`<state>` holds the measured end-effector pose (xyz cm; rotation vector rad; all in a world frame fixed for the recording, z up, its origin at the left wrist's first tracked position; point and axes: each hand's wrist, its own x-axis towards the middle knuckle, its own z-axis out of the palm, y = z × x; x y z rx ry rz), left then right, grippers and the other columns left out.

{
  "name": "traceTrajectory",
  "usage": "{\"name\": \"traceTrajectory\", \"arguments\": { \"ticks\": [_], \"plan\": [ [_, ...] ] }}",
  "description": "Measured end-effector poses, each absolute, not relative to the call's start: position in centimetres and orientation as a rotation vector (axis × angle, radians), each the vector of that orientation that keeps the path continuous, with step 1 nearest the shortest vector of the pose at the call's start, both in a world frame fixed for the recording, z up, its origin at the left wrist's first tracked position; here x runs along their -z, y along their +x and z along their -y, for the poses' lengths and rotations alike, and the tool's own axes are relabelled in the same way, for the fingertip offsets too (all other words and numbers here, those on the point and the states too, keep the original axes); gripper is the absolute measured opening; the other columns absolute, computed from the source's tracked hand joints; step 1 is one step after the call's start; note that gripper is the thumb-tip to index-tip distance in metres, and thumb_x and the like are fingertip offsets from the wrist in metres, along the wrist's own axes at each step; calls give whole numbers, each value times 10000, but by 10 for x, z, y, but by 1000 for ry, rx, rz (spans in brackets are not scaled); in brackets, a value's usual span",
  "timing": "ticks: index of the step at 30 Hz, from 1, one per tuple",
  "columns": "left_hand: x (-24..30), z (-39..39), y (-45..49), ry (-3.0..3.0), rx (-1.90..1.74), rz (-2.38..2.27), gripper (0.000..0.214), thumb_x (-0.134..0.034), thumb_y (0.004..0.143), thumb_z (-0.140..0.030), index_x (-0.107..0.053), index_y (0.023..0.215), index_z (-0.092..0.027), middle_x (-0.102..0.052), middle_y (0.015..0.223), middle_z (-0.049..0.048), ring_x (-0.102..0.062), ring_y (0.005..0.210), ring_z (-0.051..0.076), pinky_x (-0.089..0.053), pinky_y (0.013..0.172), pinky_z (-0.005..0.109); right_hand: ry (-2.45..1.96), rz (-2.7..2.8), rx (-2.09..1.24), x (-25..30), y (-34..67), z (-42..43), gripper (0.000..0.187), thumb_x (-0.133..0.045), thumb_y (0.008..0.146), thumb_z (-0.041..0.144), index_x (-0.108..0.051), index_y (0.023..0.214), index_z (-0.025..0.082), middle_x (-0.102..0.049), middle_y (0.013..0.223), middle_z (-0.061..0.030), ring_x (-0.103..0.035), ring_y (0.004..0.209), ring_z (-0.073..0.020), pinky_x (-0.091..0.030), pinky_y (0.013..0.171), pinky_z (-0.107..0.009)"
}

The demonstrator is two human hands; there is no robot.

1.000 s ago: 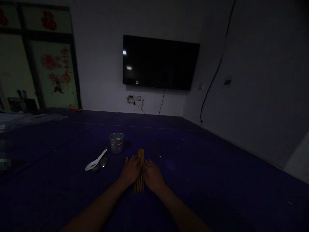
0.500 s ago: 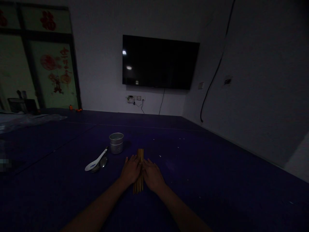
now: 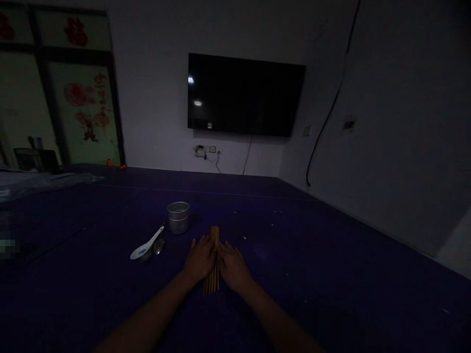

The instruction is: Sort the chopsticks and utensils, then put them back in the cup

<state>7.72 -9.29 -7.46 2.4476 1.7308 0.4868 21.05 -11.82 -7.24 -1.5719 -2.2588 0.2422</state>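
Note:
A bundle of several wooden chopsticks (image 3: 211, 283) lies lengthwise on the dark blue surface in front of me. My left hand (image 3: 199, 257) rests flat against its left side, fingers spread, partly covering the sticks. From the right, my right hand (image 3: 231, 264) touches the bundle, its fingers also stretched out and lying low. The hands hide the middle of the chopsticks; both ends show. Left of my hands stands a silver metal cup (image 3: 178, 219), upright. Beside it, a white soup spoon (image 3: 145, 249) lies across metal spoons (image 3: 158, 246).
The dark blue surface (image 3: 331, 269) reaches the walls, with small white scraps scattered on it. Clear plastic sheeting (image 3: 55, 181) lies at the far left. Small orange objects (image 3: 120, 167) sit near the door. A television (image 3: 245, 95) and a hanging cable (image 3: 327, 127) are on the walls.
My hands and the chopsticks keep almost the same position. The whole view has shifted very slightly; nothing was taken up or let go.

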Motion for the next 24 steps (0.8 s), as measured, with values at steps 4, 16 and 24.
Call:
{"name": "traceTrajectory", "arguments": {
  "ticks": [4,16,24],
  "plan": [
    [74,93,77,2458,-499,-1731,480,-211,935,-324,-417,1346,-188,-404,1434,109,-262,1370,230,-192,1097,493,-1573,2262,-257,72,211,119,507,-300,882,178,-400,1379,195,-400,1430,-58,-267,1356,-237,-246,1069,-495],
    [73,93,77,2440,-474,-1727,494,-193,935,-310,-403,1355,-159,-390,1441,122,-241,1378,237,-180,1104,493,-1574,2272,-275,71,211,119,505,-283,889,196,-400,1377,140,-388,1437,-70,-269,1354,-254,-215,1084,-493],
    [74,92,76,2452,-501,-1709,484,-205,934,-308,-405,1354,-174,-403,1434,113,-259,1371,236,-184,1102,502,-1572,2266,-272,72,211,120,488,-286,902,207,-412,1371,153,-396,1432,-79,-270,1354,-247,-222,1082,-491]
  ]
}}
